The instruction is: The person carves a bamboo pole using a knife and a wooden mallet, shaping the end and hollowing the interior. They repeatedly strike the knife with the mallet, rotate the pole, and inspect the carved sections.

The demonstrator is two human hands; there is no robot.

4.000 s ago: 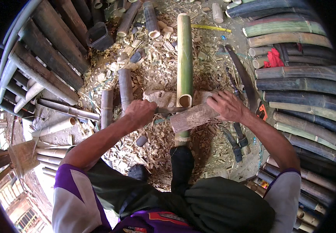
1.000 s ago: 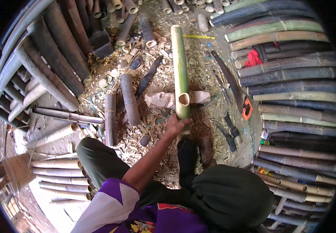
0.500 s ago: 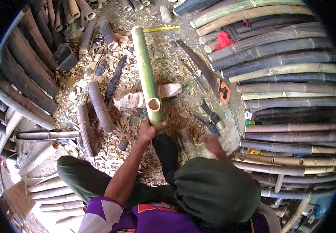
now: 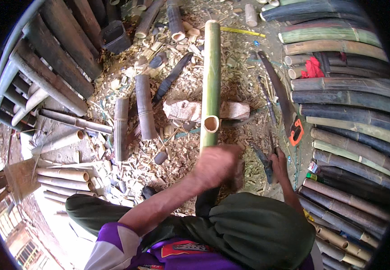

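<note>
A green bamboo tube (image 4: pixel 212 67) with a round hole cut near its closer end lies pointing away from me. It crosses a pale, rough-hewn wood block (image 4: pixel 183 110). Over the tube's near end is my left hand (image 4: pixel 217 167), smeared by motion, so its fingers and any grip are unclear. My right hand (image 4: pixel 279 164) is on the right with fingers curled, beside a slim dark tool (image 4: pixel 267 105) and a dark handle-like piece (image 4: pixel 263 161). Exactly what it grips is hidden. To the right rests a saw (image 4: pixel 281 87) with an orange handle (image 4: pixel 296 132).
Wood chips (image 4: pixel 186 144) cover the ground. Bamboo poles (image 4: pixel 343 96) are stacked on the right, and dark ones (image 4: pixel 55 54) lean on the left. Two short bamboo pieces (image 4: pixel 145 108) lie left of the block. A yellow tape strip (image 4: pixel 242 31) and a black container (image 4: pixel 115 37) are farther off.
My left hand has come off its hold on the tube's side and swung rightward over its near end. My right hand has reached forward to the dark tools. The view has also shifted.
</note>
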